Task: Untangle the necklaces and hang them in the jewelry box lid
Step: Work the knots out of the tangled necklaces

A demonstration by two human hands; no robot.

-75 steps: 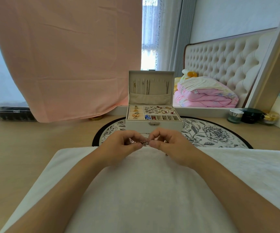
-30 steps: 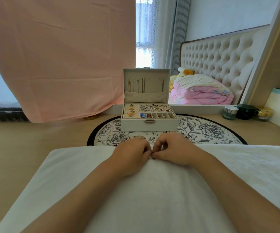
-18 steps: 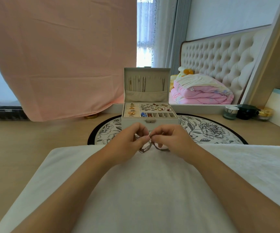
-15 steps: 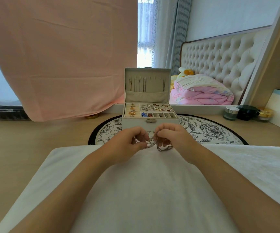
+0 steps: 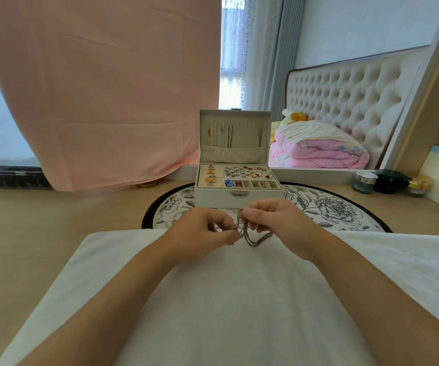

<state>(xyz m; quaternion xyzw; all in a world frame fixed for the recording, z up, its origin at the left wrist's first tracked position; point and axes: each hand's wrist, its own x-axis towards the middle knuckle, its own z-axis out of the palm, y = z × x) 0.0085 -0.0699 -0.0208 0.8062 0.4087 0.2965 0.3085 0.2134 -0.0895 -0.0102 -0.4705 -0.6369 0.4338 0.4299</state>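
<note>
While both hands pinch the necklaces, left hand and right hand each clamped on chain, loops droop toward the white towel. Farther off, the jewelry box faces near, lid upright; counter lies open to the left.

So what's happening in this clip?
A person is working on a tangled necklace chain over a white towel. The left hand and the right hand both pinch it, with loops hanging between them. The jewelry box stands open behind, a few chains already hanging in its lid.
</note>
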